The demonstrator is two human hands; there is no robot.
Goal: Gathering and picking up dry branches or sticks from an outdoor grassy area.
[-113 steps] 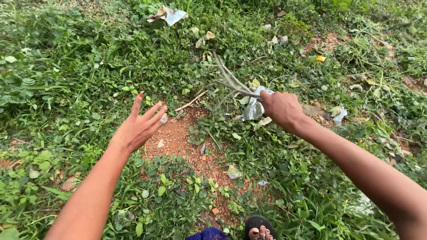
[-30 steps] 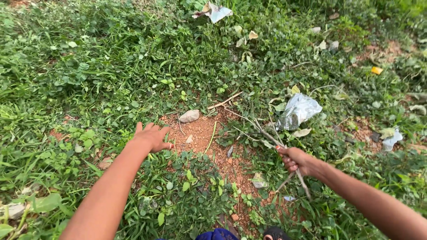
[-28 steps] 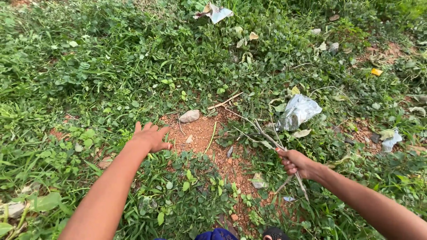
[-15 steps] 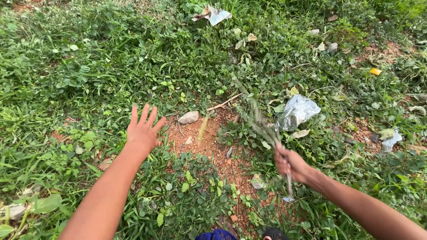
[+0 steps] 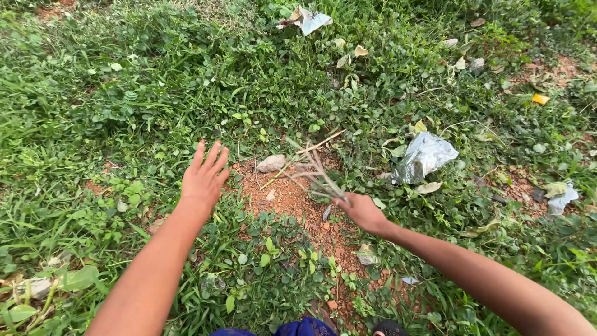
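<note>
A crumpled silver wrapper [image 5: 425, 157] lies at three o'clock of the bare soil patch [image 5: 292, 199]. Right hand [image 5: 362, 211], fingers clenched on a twig bundle [image 5: 314, 174], has swung leftward over the soil. Left hand [image 5: 205, 177] hovers with fingers spread.

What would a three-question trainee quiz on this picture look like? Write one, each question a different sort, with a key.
1. True or false: the left hand holds the grey stone.
2. The right hand has its grip on: A) a bundle of twigs B) the silver wrapper C) a yellow scrap.
3. Fill in: the twig tips lie over a patch of bare reddish ____.

Key:
1. False; the hand is open, fingers spread, the stone lying apart to its right.
2. A.
3. Soil.
</note>
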